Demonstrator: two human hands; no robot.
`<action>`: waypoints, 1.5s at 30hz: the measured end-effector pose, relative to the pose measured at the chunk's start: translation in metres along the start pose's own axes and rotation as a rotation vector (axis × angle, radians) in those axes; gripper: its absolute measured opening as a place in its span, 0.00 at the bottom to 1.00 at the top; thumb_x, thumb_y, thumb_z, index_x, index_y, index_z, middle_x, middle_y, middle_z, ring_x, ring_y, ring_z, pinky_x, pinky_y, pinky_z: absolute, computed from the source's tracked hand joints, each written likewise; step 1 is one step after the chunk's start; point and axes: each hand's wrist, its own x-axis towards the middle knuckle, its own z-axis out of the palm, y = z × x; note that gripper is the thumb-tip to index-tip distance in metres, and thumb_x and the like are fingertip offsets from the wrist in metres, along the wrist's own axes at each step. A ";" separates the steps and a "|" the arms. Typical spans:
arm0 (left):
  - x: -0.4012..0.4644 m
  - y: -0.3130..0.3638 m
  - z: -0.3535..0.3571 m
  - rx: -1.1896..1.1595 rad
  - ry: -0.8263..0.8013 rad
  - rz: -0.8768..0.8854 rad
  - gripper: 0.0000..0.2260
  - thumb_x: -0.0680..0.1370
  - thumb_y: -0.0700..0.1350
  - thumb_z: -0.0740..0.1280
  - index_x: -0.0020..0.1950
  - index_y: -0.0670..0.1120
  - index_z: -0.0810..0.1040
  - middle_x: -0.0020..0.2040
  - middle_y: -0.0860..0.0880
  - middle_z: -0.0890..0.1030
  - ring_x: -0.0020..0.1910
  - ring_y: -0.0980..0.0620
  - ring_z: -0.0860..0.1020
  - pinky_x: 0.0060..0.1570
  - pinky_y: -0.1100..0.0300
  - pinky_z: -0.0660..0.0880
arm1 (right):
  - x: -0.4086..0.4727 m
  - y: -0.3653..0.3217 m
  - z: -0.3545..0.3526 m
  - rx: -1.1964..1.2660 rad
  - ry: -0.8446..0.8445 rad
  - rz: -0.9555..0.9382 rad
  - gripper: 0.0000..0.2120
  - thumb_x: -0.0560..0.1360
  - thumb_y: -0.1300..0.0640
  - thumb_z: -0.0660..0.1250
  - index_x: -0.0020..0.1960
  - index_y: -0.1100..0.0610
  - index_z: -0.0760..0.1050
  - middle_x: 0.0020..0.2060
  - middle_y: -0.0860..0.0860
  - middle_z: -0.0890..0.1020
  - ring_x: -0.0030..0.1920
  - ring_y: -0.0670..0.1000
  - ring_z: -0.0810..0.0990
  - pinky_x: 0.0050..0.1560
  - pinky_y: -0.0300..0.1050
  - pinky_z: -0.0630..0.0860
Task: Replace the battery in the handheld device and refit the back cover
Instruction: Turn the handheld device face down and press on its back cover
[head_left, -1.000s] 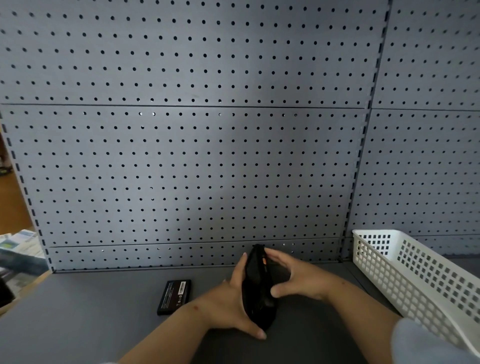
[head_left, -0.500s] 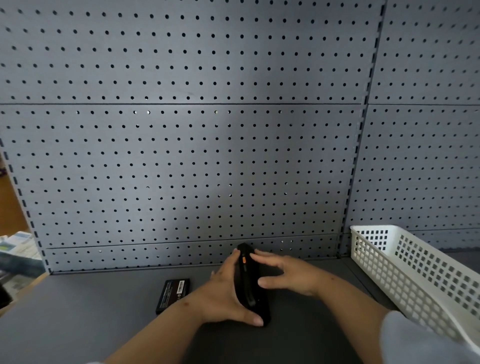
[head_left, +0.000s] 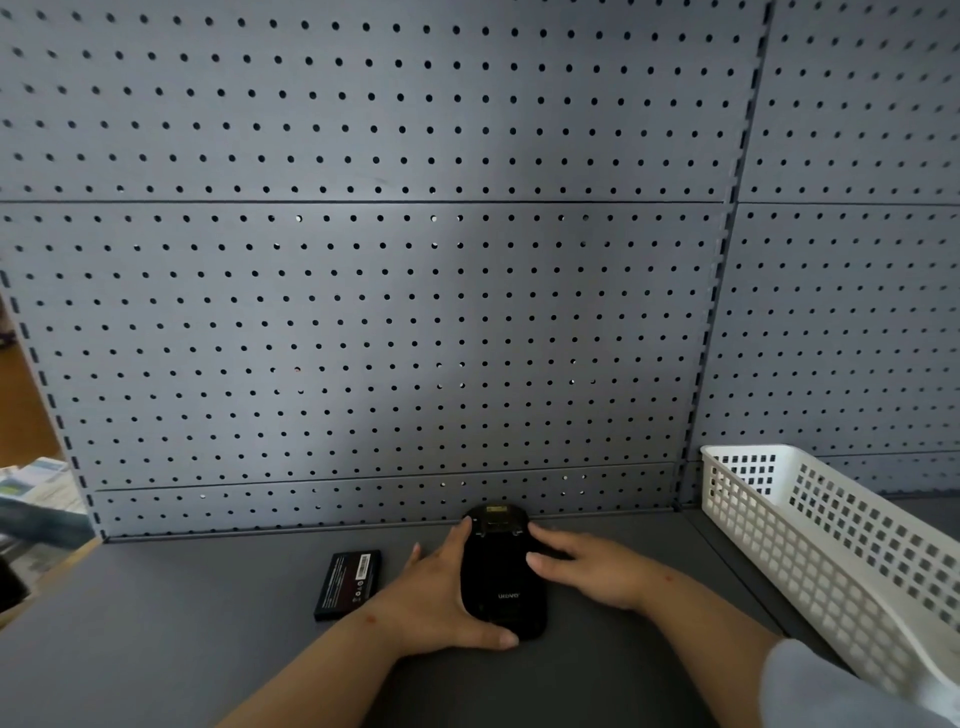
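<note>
Counts: 1 black handheld device (head_left: 501, 577), 1 loose battery (head_left: 348, 584), 1 white plastic basket (head_left: 831, 551), 2 hands: left hand (head_left: 441, 597), right hand (head_left: 592, 569). Papers at left edge (head_left: 36, 483) too blurred to count.

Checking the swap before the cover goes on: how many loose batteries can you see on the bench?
1. A black battery lies flat on the grey bench, just left of the left hand. Another may sit inside the handheld device; that cannot be seen.
</note>
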 end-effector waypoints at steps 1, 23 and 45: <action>0.000 0.001 0.000 0.009 0.004 -0.005 0.54 0.64 0.62 0.71 0.75 0.49 0.37 0.77 0.51 0.55 0.75 0.56 0.51 0.74 0.52 0.36 | 0.001 0.001 0.000 -0.008 0.005 0.004 0.30 0.75 0.37 0.55 0.74 0.43 0.52 0.76 0.49 0.55 0.76 0.52 0.49 0.76 0.54 0.48; 0.005 -0.006 0.011 0.046 0.082 -0.068 0.55 0.60 0.69 0.69 0.75 0.54 0.40 0.75 0.51 0.61 0.74 0.49 0.58 0.72 0.54 0.60 | 0.038 -0.022 -0.015 -0.439 0.218 -0.062 0.18 0.78 0.53 0.59 0.67 0.57 0.70 0.68 0.54 0.73 0.69 0.51 0.70 0.68 0.40 0.63; 0.007 -0.011 0.011 0.004 0.083 -0.035 0.54 0.59 0.68 0.70 0.75 0.53 0.45 0.73 0.50 0.65 0.70 0.52 0.65 0.69 0.56 0.65 | 0.049 -0.027 -0.017 -0.755 0.111 -0.071 0.10 0.79 0.60 0.56 0.51 0.62 0.74 0.47 0.60 0.78 0.43 0.52 0.72 0.43 0.41 0.63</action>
